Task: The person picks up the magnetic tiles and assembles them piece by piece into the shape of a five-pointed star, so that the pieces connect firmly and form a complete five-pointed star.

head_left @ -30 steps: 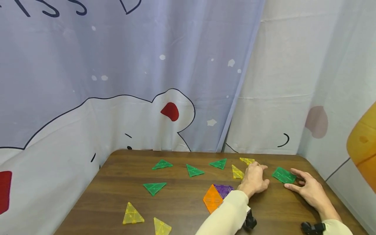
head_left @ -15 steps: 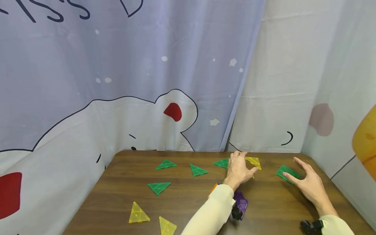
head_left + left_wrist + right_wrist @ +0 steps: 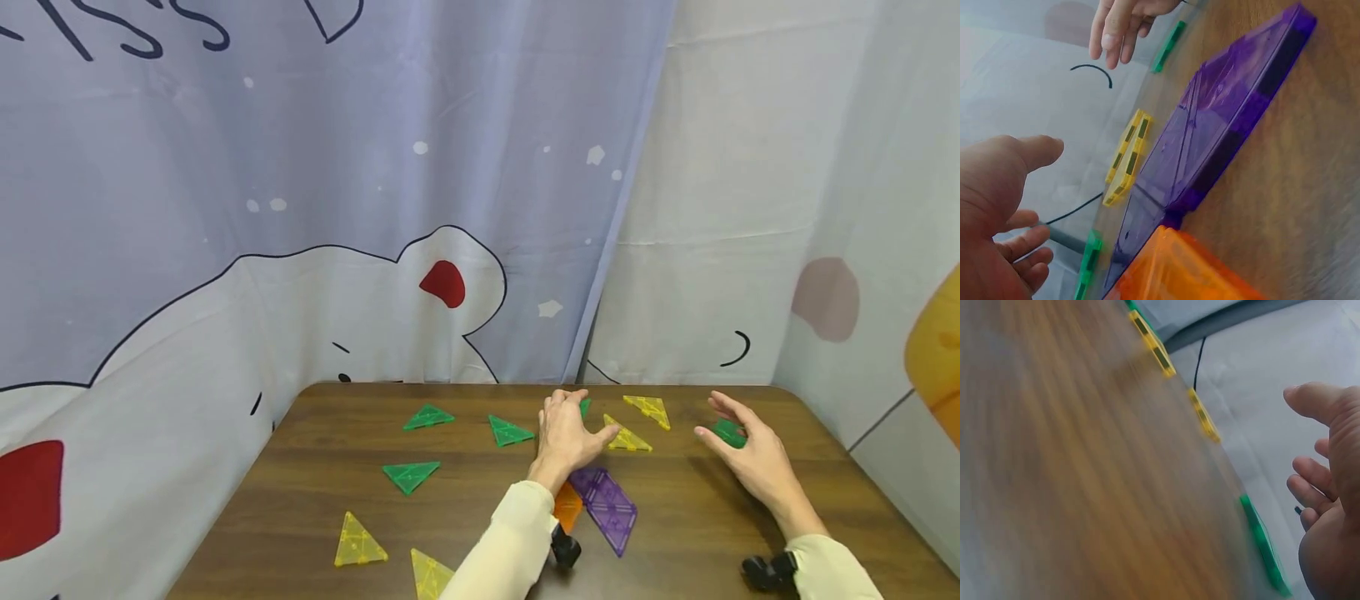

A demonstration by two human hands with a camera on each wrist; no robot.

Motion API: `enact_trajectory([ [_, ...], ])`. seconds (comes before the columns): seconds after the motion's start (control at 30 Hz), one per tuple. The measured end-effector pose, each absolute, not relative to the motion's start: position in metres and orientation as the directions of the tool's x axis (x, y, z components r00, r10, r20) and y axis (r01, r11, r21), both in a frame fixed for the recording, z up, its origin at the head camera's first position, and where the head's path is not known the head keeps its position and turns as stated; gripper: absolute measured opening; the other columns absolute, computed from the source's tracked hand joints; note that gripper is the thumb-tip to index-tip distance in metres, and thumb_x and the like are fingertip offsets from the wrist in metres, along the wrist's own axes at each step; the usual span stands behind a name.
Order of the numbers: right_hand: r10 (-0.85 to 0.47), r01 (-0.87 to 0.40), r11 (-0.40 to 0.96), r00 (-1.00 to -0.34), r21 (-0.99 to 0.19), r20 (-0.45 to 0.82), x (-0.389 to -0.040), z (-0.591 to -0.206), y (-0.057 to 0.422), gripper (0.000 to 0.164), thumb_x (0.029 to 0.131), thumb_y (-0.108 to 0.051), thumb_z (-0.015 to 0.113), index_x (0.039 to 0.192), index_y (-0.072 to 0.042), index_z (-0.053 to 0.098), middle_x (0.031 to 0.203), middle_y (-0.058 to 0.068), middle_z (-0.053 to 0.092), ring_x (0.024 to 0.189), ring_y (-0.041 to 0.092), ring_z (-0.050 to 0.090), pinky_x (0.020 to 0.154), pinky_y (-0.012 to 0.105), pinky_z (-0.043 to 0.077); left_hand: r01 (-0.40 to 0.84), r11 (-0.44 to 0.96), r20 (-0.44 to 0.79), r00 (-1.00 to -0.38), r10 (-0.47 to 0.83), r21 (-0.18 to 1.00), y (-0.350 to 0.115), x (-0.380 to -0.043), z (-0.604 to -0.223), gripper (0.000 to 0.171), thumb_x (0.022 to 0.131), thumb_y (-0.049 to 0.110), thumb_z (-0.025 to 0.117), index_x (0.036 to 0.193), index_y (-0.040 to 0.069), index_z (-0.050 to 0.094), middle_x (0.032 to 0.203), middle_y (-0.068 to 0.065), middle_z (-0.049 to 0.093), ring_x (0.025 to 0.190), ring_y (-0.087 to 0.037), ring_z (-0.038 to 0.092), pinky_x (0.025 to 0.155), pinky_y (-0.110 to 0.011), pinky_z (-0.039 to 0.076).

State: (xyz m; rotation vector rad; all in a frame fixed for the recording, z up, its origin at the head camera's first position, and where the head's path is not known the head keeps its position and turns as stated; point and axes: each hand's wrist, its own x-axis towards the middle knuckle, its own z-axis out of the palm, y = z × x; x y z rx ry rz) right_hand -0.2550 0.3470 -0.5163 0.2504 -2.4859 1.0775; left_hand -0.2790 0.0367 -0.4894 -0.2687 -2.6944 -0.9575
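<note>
The left hand [image 3: 567, 433], right of centre in the lower half of the head view, has its thumb stretched toward the right and well apart from its fingers, which are loosely bent in the left wrist view. The right hand [image 3: 753, 457], at the lower right, also has its thumb and fingers apart, with air between them.

Just beyond the right hand, partly covered by it, a green tile [image 3: 730, 432] lies on the desk [image 3: 277, 525]. A green corner [image 3: 585, 407] shows behind the left hand; most of that piece is hidden in the head view. Between the hands, toward the far edge, are a near yellow triangle [image 3: 628, 437] and, up and to its right, a far yellow triangle [image 3: 651, 410]. Below the left hand, a purple shape [image 3: 609, 508] slants down to the right, beside an orange piece [image 3: 567, 508] that is partly hidden by the forearm.

Left of the left hand, three green triangles [image 3: 429, 417] are spread apart. At the lower left are two yellow triangles [image 3: 358, 543], one partly hidden by the left sleeve [image 3: 498, 550]. Behind the desk hangs a printed curtain [image 3: 487, 167], blue-grey and white.
</note>
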Motion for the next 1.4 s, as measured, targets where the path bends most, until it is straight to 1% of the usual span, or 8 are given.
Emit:
enact_trajectory([
  [0.1,-0.007,-0.361,0.656,-0.881,-0.663,0.473,-0.258,-0.518,0.34,0.071,0.104,-0.032,0.082,0.165,-0.012,0.053,0.155,0.019,0.065,0.126,-0.019,0.048,0.095,0.003,0.038,0.265,0.751,0.321,-0.944,0.074,0.605,0.037,-0.278,-0.493,0.073,0.089,0.052,0.092,0.148,0.014,0.071,0.138,-0.004,0.068,0.131,-0.026,0.059,0.115,-0.043,0.047],
  [0.27,-0.035,-0.381,0.641,-0.882,-0.666,0.47,-0.259,-0.523,0.333,0.07,0.106,-0.03,0.079,0.167,-0.009,0.05,0.157,0.019,0.064,0.129,-0.016,0.048,0.098,0.007,0.039,0.297,0.733,0.343,-0.935,0.092,0.612,0.039,-0.275,-0.501,0.069,0.089,0.049,0.093,0.145,0.013,0.074,0.137,-0.005,0.07,0.131,-0.027,0.061,0.113,-0.043,0.048],
  [0.53,-0.052,-0.398,0.631,-0.878,-0.666,0.475,-0.266,-0.528,0.323,0.069,0.107,-0.028,0.079,0.167,-0.01,0.049,0.156,0.018,0.064,0.132,-0.003,0.054,0.099,0.016,0.043,0.307,0.761,0.347,-0.931,0.115,0.572,0.041,-0.276,-0.507,0.06,0.089,0.049,0.093,0.137,0.015,0.079,0.132,-0.001,0.072,0.13,-0.027,0.063,0.124,-0.05,0.043],
  [0.73,-0.081,-0.408,0.612,-0.884,-0.677,0.46,-0.279,-0.531,0.317,0.069,0.106,-0.026,0.08,0.166,-0.008,0.05,0.157,0.019,0.063,0.135,0.018,0.059,0.1,0.012,0.043,0.285,0.8,0.335,-0.935,0.113,0.528,0.044,-0.275,-0.51,0.052,0.089,0.051,0.092,0.127,0.017,0.083,0.119,0.002,0.075,0.118,-0.022,0.066,0.109,-0.04,0.052],
  [0.9,-0.112,-0.409,0.61,-0.893,-0.679,0.437,-0.285,-0.535,0.314,0.069,0.106,-0.026,0.08,0.164,-0.003,0.05,0.159,0.022,0.061,0.14,0.037,0.057,0.099,0.01,0.044,0.295,0.798,0.34,-0.933,0.121,0.525,0.047,-0.273,-0.517,0.048,0.088,0.05,0.093,0.12,0.016,0.084,0.106,0.004,0.074,0.111,-0.019,0.067,0.105,-0.036,0.054],
  [1.13,-0.158,-0.379,0.629,-0.917,-0.679,0.365,-0.286,-0.537,0.314,0.071,0.108,-0.03,0.078,0.165,0.0,0.048,0.162,0.024,0.057,0.143,0.043,0.057,0.101,0.01,0.045,0.297,0.783,0.321,-0.938,0.131,0.547,0.048,-0.273,-0.52,0.044,0.087,0.047,0.095,0.116,0.016,0.086,0.1,0.006,0.071,0.104,-0.015,0.066,0.097,-0.032,0.055],
  [1.23,-0.17,-0.352,0.653,-0.931,-0.67,0.323,-0.284,-0.536,0.315,0.071,0.109,-0.033,0.076,0.166,-0.001,0.048,0.163,0.024,0.056,0.142,0.045,0.059,0.105,0.019,0.048,0.293,0.778,0.3,-0.944,0.14,0.557,0.049,-0.273,-0.521,0.044,0.087,0.046,0.096,0.117,0.017,0.086,0.099,0.007,0.07,0.101,-0.013,0.065,0.094,-0.03,0.055],
  [1.4,-0.179,-0.333,0.706,-0.938,-0.625,0.298,-0.282,-0.532,0.316,0.064,0.11,-0.032,0.074,0.164,-0.003,0.053,0.16,0.025,0.058,0.134,0.048,0.065,0.11,0.056,0.053,0.315,0.768,0.306,-0.938,0.163,0.558,0.05,-0.275,-0.521,0.045,0.086,0.044,0.097,0.12,0.017,0.086,0.099,0.005,0.07,0.099,-0.012,0.063,0.093,-0.029,0.054],
])
